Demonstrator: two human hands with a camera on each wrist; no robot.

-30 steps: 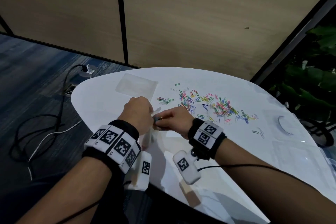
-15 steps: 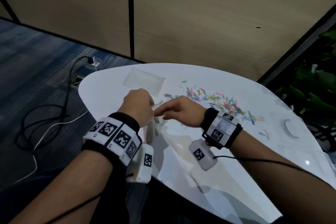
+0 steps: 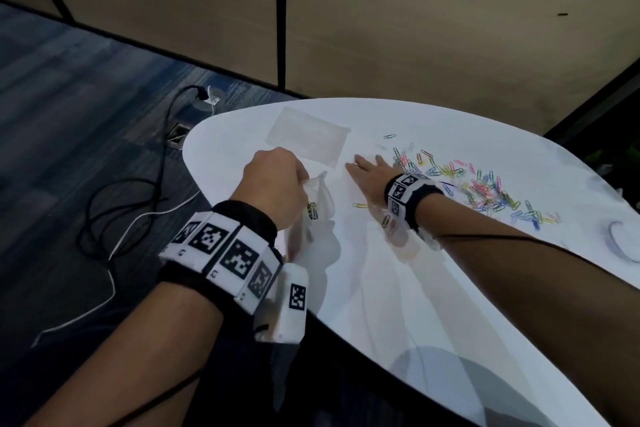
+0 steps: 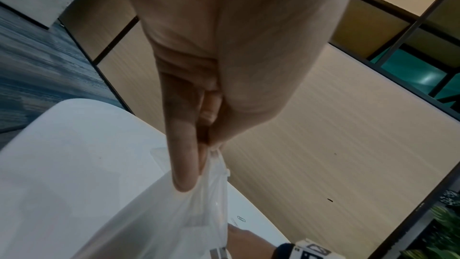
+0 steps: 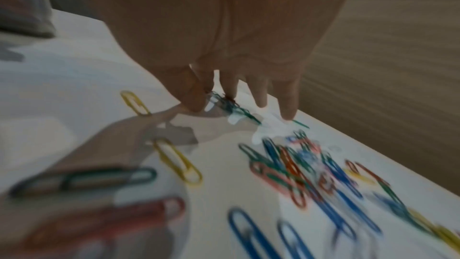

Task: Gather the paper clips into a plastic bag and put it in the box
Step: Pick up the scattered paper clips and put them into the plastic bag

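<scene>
I see paper clips [image 3: 485, 191] in blue, green, yellow, red and pink on my white table [image 3: 433, 288]. Plastic bag [image 3: 318, 215] clear, milky. Wristbands [image 3: 225, 253] black with black-and-white square markers. Floor [image 3: 69, 97] streaked blue-grey; wall panels [image 3: 415, 28] tan.

Both forearms reach forward, each wrist wrapped in a black band carrying white blocks printed with black-and-white markers. The left hand [image 3: 273, 184] is raised, knuckles up, its fingers [image 4: 183, 155] curled tightly together and pinching thin clear plastic film at their tips. The right hand [image 3: 370, 172] stretches farther out, palm down and low over the bench [image 3: 450, 305], its fingers [image 5: 259, 94] extended and slightly spread, with thumb and forefinger drawn together on a few paper clips [image 5: 229, 105]. The right wrist view is blurred.
</scene>
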